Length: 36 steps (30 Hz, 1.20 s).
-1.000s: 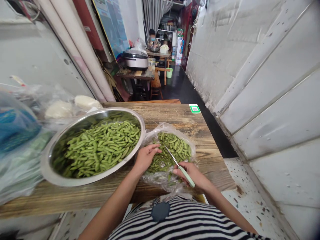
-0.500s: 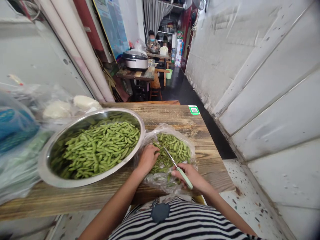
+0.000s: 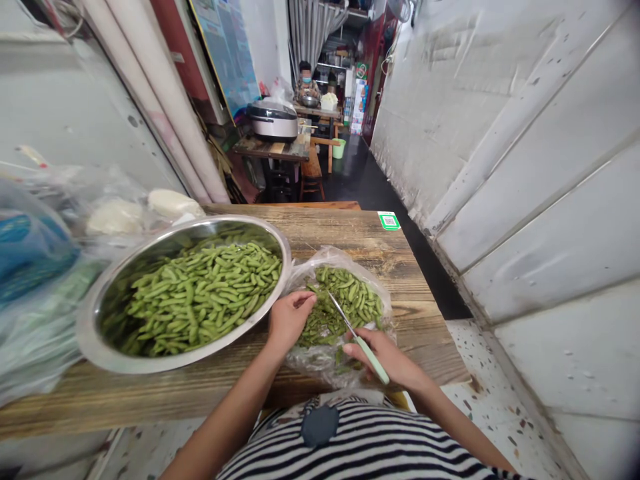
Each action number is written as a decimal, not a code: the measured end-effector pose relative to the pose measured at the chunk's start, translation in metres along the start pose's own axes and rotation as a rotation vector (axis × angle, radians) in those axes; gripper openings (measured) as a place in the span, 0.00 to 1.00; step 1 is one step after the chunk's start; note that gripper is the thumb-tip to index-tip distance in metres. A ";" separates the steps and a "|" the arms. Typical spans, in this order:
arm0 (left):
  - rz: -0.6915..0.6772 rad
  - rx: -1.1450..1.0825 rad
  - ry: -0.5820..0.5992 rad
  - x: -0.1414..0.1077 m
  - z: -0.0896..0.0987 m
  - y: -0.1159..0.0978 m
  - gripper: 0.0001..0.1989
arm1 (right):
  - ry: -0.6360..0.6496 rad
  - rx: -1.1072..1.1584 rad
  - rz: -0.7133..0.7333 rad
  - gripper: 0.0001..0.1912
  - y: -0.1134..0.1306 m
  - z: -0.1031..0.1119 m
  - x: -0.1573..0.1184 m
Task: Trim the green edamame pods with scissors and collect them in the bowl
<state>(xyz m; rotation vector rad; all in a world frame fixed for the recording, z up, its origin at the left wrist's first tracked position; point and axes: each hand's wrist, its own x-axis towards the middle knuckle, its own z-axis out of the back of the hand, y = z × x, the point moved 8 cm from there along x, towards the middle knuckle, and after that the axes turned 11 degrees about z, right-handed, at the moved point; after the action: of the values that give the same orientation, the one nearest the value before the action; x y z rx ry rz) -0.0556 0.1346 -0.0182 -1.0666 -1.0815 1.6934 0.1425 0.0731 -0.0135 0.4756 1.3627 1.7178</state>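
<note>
My right hand (image 3: 383,355) is wrapped round a pair of scissors (image 3: 369,357) with pale green handles, seen nearly edge-on. Their narrow metal blades point up and left over a clear plastic bag (image 3: 377,275) spread open on the table. Green edamame pods (image 3: 356,293) lie heaped in this bag, with small trimmings at its near side. At the bag's left edge is my left hand (image 3: 291,323), its thumb and fingers pinched together just left of the blade tips. What the pinch holds is too small to make out. A large steel bowl (image 3: 107,357) full of edamame pods stands to the left.
Plastic bags (image 3: 45,320) crowd the wooden table's (image 3: 320,230) left end. A green QR-code card (image 3: 389,221) lies at the far right corner. Beyond are a rice cooker (image 3: 273,121) on another table and a seated person (image 3: 306,83). A pale wall (image 3: 500,167) runs along the right.
My left hand has shifted slightly left, away from the blade tips. My right hand and the scissors have barely moved. The person at the back has raised their head.
</note>
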 end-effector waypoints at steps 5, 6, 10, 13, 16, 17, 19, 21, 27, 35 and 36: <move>0.051 -0.093 0.071 -0.006 -0.009 0.001 0.13 | -0.001 -0.122 0.013 0.23 0.006 0.002 0.004; 0.065 -0.099 0.090 -0.008 -0.011 0.000 0.13 | -0.006 -0.130 0.015 0.22 0.007 0.003 0.006; 0.099 -0.133 0.125 -0.014 -0.015 -0.005 0.12 | -0.006 -0.086 0.004 0.22 0.005 0.001 0.012; 0.111 -0.168 0.128 -0.013 -0.015 -0.003 0.13 | 0.003 -0.003 -0.011 0.24 0.001 -0.002 0.013; 0.132 -0.202 0.136 -0.010 -0.016 0.002 0.14 | 0.015 0.122 -0.006 0.25 -0.002 -0.006 0.011; 0.144 -0.221 0.144 -0.010 -0.017 0.004 0.15 | 0.019 0.156 -0.001 0.25 -0.002 -0.007 0.010; 0.193 -0.285 0.187 -0.011 -0.021 0.007 0.17 | 0.023 0.204 0.006 0.25 -0.001 -0.009 0.008; 0.257 -0.352 0.276 -0.016 -0.030 0.009 0.20 | 0.016 0.235 0.003 0.25 0.000 -0.010 0.008; 0.276 -0.317 0.332 -0.021 -0.035 0.009 0.17 | -0.012 0.233 -0.014 0.23 -0.003 -0.011 0.011; 0.205 -0.257 0.299 -0.022 -0.034 0.004 0.13 | -0.013 0.189 0.015 0.22 -0.003 -0.007 0.010; 0.205 -0.262 0.307 -0.022 -0.035 0.004 0.13 | -0.019 0.182 0.008 0.22 -0.004 -0.006 0.010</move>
<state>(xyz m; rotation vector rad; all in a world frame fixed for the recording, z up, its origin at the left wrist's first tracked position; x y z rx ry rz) -0.0170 0.1205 -0.0266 -1.5941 -1.0386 1.5021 0.1339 0.0773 -0.0209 0.5979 1.5129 1.5989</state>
